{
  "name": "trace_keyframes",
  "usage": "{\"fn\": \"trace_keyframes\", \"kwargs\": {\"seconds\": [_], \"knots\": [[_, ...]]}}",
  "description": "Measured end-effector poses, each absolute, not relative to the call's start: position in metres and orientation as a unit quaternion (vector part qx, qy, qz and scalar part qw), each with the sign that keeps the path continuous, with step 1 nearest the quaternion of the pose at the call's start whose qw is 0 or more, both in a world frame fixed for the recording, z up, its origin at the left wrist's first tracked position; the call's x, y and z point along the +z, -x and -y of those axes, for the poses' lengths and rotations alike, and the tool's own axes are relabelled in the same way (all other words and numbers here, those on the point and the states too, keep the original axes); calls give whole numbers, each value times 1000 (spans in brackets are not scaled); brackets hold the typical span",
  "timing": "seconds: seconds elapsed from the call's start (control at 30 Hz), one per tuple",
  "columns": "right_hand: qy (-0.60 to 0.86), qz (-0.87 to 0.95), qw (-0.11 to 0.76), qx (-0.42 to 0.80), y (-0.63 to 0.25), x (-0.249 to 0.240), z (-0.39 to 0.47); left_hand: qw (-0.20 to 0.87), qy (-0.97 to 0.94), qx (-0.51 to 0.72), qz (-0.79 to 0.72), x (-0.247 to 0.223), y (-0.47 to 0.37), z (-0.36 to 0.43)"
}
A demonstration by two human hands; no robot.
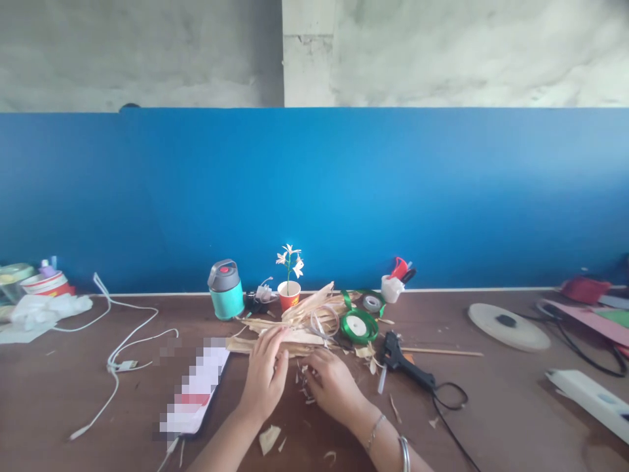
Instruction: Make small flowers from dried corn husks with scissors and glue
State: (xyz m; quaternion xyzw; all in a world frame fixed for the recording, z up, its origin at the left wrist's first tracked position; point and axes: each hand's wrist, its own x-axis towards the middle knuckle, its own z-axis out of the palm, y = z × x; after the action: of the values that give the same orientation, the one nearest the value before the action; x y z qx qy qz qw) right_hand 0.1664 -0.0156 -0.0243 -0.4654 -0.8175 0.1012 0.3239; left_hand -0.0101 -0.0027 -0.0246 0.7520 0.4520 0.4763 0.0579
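Note:
My left hand (266, 372) is open, its fingers stretched forward beside a pile of dried corn husks (314, 308). To its right, my right hand (333, 382) has its fingers curled down over small pale scraps (307, 393) on the table; whatever lies between the fingertips is too small to name. Behind the husks stands a red and white paper cup (289, 301) with a white-petalled flower (289, 259) upright in it. A spool of green ribbon (360, 326) and a black hot glue gun (405, 367) lie to the right of my right hand.
A phone (196, 390) lies left of my left hand, near white cables (115, 357). A turquoise container (227, 298) and a white cup (392, 288) with pens stand at the back. On the right are a lid (521, 331), a thin stick (447, 352) and a power strip (590, 400).

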Motion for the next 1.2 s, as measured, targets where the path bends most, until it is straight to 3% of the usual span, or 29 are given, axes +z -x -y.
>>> {"fn": "trace_keyframes", "kwargs": {"seconds": [0.23, 0.53, 0.7, 0.83, 1.0, 1.2], "knots": [[497, 801, 314, 108, -169, -22, 16, 81, -693, 533, -479, -28, 14, 0], [519, 786, 327, 75, -169, -25, 13, -61, -676, 534, -504, -29, 19, -6], [641, 689, 330, -79, -185, -15, 9, -68, -683, 515, -514, -33, 20, -8], [733, 608, 253, -171, -208, -6, 7, -61, -685, 511, -516, -34, 19, -8], [799, 567, 140, -146, -220, -6, 2, -53, -687, 512, -512, -36, 19, -8], [806, 575, 131, -39, -225, -6, -3, -50, -686, 515, -511, -37, 20, -10]]}}
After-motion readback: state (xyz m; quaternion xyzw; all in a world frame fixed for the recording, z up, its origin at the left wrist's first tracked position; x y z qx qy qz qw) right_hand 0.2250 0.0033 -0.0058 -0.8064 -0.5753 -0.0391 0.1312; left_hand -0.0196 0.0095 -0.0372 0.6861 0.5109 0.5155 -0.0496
